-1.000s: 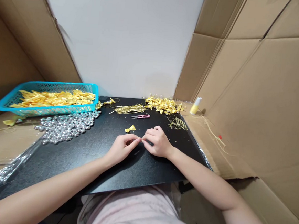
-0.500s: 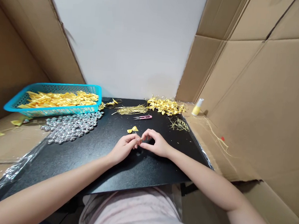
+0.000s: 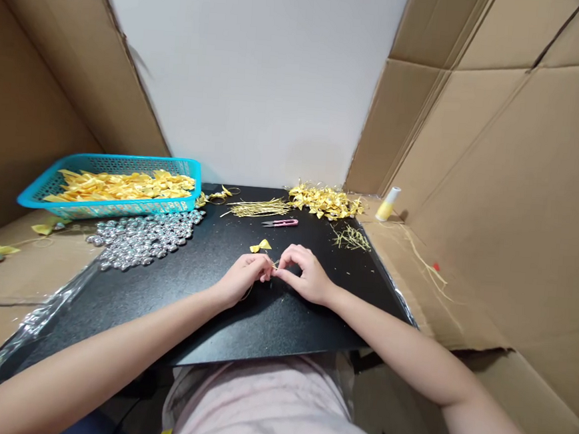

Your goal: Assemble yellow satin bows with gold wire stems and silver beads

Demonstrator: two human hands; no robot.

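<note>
My left hand (image 3: 241,279) and my right hand (image 3: 305,276) meet fingertip to fingertip at the middle of the black board (image 3: 172,301). Both pinch a thin gold thread (image 3: 274,267) stretched between them; a loose end trails under the left palm. A small yellow ribbon bow (image 3: 260,245) lies on the board just beyond the fingers, untouched. Pink thread snips (image 3: 280,222) lie farther back.
A turquoise basket (image 3: 109,213) of yellow ribbon pieces stands at the back left, with a heap of silver beads (image 3: 142,237) beside it. Cut gold threads (image 3: 257,208), a pile of yellow bows (image 3: 325,202) and a yellow thread spool (image 3: 387,204) line the back. Cardboard walls enclose both sides.
Both hands have drawn a little nearer the bow and stayed pinched together. The gold thread between the fingers now shows. The camera has shifted slightly left.
</note>
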